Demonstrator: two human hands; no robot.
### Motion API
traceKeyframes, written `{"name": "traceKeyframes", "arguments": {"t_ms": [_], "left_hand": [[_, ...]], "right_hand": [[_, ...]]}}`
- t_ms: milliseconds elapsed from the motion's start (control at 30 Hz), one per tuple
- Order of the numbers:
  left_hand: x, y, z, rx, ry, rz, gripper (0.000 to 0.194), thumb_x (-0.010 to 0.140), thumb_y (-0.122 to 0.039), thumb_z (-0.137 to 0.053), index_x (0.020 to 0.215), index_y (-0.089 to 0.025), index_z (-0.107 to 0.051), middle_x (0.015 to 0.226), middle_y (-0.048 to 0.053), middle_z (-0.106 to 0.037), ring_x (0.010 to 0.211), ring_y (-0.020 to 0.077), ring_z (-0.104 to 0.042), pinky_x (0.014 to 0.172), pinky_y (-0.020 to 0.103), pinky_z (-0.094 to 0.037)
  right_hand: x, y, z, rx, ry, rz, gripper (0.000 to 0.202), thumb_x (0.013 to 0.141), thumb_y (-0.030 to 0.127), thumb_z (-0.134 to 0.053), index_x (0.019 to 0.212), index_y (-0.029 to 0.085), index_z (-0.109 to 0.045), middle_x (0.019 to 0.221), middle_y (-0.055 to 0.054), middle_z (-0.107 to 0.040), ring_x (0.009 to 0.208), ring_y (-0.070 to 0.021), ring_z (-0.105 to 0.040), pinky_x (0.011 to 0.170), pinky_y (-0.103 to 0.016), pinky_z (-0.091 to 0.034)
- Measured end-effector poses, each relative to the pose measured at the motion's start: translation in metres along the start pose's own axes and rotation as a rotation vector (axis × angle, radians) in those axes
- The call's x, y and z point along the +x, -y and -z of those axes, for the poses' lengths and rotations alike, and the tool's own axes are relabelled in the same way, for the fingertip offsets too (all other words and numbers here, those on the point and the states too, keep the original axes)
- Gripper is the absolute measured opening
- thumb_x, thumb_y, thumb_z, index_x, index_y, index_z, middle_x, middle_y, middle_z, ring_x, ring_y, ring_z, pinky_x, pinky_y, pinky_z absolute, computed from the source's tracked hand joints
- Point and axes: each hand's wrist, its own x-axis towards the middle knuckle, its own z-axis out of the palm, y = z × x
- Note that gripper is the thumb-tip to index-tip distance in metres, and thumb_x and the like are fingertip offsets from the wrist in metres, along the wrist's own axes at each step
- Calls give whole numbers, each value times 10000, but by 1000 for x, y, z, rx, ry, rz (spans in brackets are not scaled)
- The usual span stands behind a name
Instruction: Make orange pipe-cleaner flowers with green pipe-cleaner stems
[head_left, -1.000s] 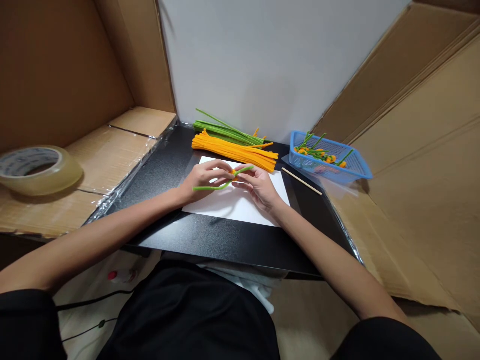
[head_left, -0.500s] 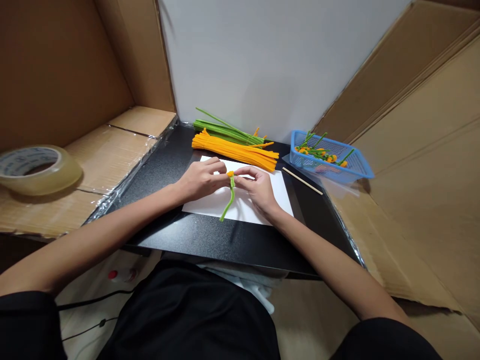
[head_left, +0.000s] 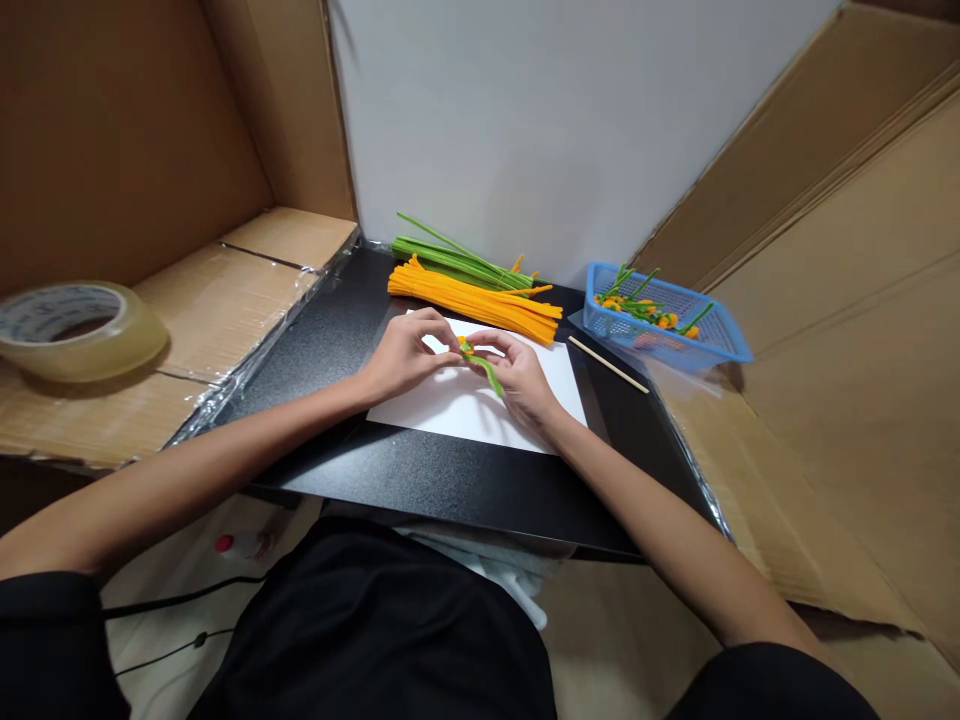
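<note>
Between my two hands is a small pipe-cleaner flower (head_left: 486,370) with an orange head and a green stem. My left hand (head_left: 416,352) pinches the orange head from the left with thumb and forefinger. From the other side my right hand (head_left: 523,382) closes its fingertips on the same flower, and the green stem slants down to the right over those fingers. Both hands are above a white sheet of paper (head_left: 450,418). Fingertips partly cover the flower's head.
Behind the paper lie bundles of orange pipe cleaners (head_left: 472,303) and green pipe cleaners (head_left: 450,260). At the right a blue basket (head_left: 660,345) holds several orange-and-green flowers, with a thin wooden stick (head_left: 607,364) nearby. A tape roll (head_left: 82,330) rests on cardboard at left.
The flower has been turned: its green stem hung down to the lower left and now points to the lower right. Both hands stay at nearly the same place, fingers slightly shifted.
</note>
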Motion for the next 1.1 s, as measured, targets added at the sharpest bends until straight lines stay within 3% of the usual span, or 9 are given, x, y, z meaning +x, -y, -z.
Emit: {"name": "traceKeyframes", "arguments": {"t_ms": [233,467,700,933,1000,1100], "left_hand": [[-1,1,-3,-27,-21,-22,190,794,-352,-772,779,-165,-748,856,51,-666,774,157,-647,674,271,-585],[-2,-3,-5,-32,-37,-41,204,803,-354,-765,759,-157,-734,857,64,-683,769,157,-650,676,280,-597],[-5,-4,-9,-71,-45,-28,251,805,-405,-762,797,-158,-718,845,55,-690,776,154,-657,698,284,-610],[-5,-9,-7,11,-47,-158,267,871,-428,-693,847,-165,-728,916,80,-705,818,160,-655,769,312,-607],[-5,-10,-8,50,-85,-141,276,880,-432,-675,824,-168,-734,883,75,-707,785,156,-646,708,285,-584],[-4,-10,-9,18,-137,4,330,858,-474,-687,775,-160,-739,797,64,-712,715,153,-632,617,256,-528]], "right_hand": [[0,2,1,-54,16,50,443,619,380,-898,985,251,-684,1100,-24,-694,943,-179,-685,914,-337,-566],[-3,1,-2,-40,-32,103,254,737,404,-827,899,246,-711,985,1,-683,878,-171,-697,888,-379,-596],[-2,2,-4,-93,-91,98,250,742,419,-816,867,210,-762,913,-24,-740,855,-190,-713,875,-389,-611],[-4,3,-7,-75,-182,113,274,712,427,-835,818,193,-739,852,-20,-728,804,-181,-713,848,-388,-628],[-4,4,-7,-72,-211,120,288,706,440,-836,815,195,-729,855,-18,-723,809,-182,-712,854,-394,-626],[-4,4,-7,-88,-221,159,277,722,439,-825,838,208,-726,895,-16,-724,855,-192,-716,879,-409,-617]]}}
